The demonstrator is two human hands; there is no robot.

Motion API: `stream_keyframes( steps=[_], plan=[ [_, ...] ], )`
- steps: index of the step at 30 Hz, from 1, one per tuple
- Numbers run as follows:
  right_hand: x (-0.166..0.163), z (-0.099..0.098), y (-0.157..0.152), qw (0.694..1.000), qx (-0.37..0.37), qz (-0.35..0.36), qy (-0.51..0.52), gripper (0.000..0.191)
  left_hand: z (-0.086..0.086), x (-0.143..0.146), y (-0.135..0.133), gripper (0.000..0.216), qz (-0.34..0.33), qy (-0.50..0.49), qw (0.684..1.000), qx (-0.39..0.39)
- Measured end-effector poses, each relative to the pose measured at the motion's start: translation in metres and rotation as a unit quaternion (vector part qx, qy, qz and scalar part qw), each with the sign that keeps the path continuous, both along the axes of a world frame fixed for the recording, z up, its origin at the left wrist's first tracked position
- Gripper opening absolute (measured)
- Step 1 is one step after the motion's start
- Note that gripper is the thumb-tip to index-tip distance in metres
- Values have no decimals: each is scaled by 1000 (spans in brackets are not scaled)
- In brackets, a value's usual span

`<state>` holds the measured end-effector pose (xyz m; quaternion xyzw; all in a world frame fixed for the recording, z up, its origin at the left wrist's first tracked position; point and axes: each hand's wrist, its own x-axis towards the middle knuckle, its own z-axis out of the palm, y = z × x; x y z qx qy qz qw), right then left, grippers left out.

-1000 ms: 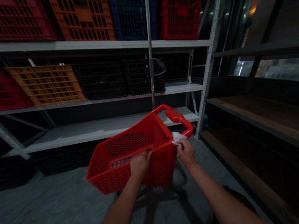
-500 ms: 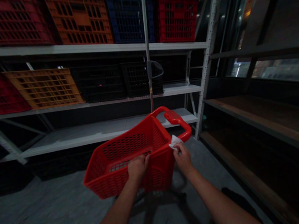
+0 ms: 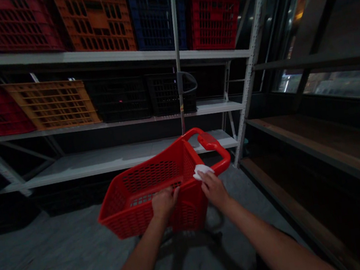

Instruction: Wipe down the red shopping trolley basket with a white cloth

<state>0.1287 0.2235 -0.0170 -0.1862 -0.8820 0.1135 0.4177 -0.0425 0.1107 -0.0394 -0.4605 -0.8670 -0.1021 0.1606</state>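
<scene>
A red plastic shopping cart [image 3: 187,210] stands in front of me, its basket pointing left and its looped handle [image 3: 221,153] at the right. My left hand [image 3: 164,203] is closed over the near rim of the basket. Farther right, my right hand [image 3: 215,189] pinches a crumpled white tissue [image 3: 201,171] against the top rim, close to where the handle joins the basket. Part of the tissue is hidden under the fingers. Inside the basket only the perforated walls and floor show.
A white metal rack [image 3: 123,158] runs behind the cart, holding an orange crate [image 3: 97,21], a blue crate [image 3: 157,19] and several others. A grey pole [image 3: 175,33] rises behind the handle. Wooden shelves [image 3: 328,141] line the right side. Grey concrete floor [image 3: 50,260] lies below.
My right hand has slid the white tissue leftward and slightly up along the cart's rim, away from the handle's end. My left hand keeps its hold on the rim.
</scene>
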Motion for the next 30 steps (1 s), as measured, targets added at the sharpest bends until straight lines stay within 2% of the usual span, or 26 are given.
stream_keyframes(
  steps=[3, 6, 9, 13, 18, 21, 26, 28, 30],
  plan=[
    [6, 34, 1, 991, 22, -17, -130, 33, -2, -3, -5, 63, 0, 2, 1000, 5],
    [16, 73, 8, 955, 47, -31, -291, 26, -3, -6, -11, 61, -6, 7, 1000, 7],
    [17, 98, 11, 921, 67, -35, -381, 25, -3, -10, -17, 59, -15, 14, 1000, 6],
    [-5, 101, 2, 909, 64, -9, -411, 23, -3, -15, -21, 60, -21, 29, 999, 7],
    [-32, 95, -4, 903, 70, 102, -411, 22, -4, -23, -24, 58, -33, 41, 999, 5],
    [-20, 109, 12, 888, 64, 132, -435, 22, -6, -29, -29, 57, -37, 43, 998, -1],
    [18, 134, 39, 885, 38, 138, -442, 24, -9, -36, -34, 55, -72, 48, 996, 4],
    [18, 132, 35, 888, 42, 131, -439, 23, -9, -37, -34, 55, -81, 49, 995, 9],
    [6, 121, 22, 891, 66, 120, -433, 21, -10, -38, -32, 54, -86, 50, 995, 15]
  ],
)
